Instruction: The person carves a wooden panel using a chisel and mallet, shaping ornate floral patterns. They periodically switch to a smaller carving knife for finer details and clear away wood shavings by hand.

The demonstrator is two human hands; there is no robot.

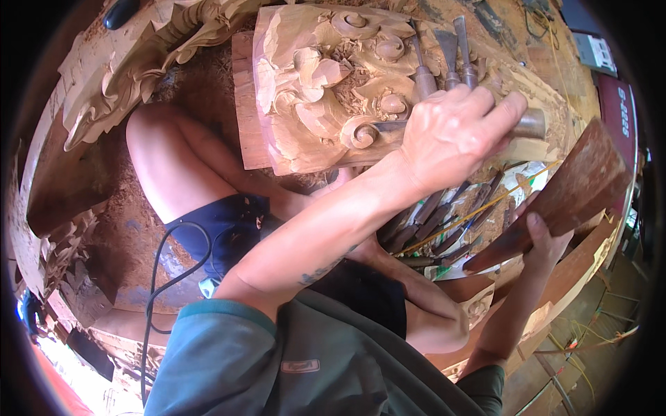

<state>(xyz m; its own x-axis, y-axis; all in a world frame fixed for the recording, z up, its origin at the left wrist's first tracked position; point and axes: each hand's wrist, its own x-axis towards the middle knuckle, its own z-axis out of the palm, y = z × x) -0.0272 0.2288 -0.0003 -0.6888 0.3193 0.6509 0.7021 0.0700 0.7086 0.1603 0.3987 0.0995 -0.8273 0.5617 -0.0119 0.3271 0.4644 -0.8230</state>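
Observation:
My left hand [461, 132] is closed around a chisel, its fingers wrapped over the handle. The metal blade [390, 126] sticks out on the left beside a carved scroll, and the round wooden handle end [531, 125] shows on the right. In my right hand [544, 236] is a flat dark-brown wooden mallet [583, 177], wide end up and narrow end low; the thumb lies over it and the other fingers are mostly hidden. A carved wooden panel [291, 149] with flowers and scrolls lies before me. Several chisels [451, 59] lie on it just beyond my left hand.
More chisels [433, 222] lie in a row between the panel and my right leg. A large carved piece [159, 41] curves along the left. Wood shavings [201, 80] cover the surface. A black cable [154, 298] loops by my left side. My bent legs [184, 152] are near the panel.

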